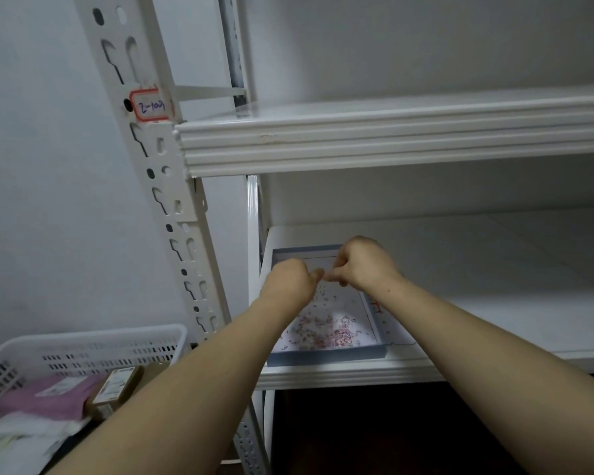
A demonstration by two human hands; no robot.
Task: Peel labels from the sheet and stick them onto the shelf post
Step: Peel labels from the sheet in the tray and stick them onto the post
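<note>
both hands meet just above the far end of the sheet [330,323], the left hand [290,279] and the right hand [364,265] knuckles-up with fingers curled in and thumb tips almost touching each other. the spot where the thumbs meet is blurred, so i cannot tell whether either hand pinches a label or the sheet's edge, or only closes on itself. the sheet lies flat under and in front of the hands, inside a shallow blue-rimmed tray [326,358] on the lower shelf [494,303], near the shelf's left front corner. it is white, and its near half is speckled with small red and pink marks too fine to read. the shelf post [172,207], white and punched with slots and holes, stands left of the tray and well apart from both hands. high on it, level with the upper shelf [391,138], sits one label [150,105] with a red border and handwriting in dark ink. a white slotted basket [83,347] at lower left holds packages [48,399].
</note>
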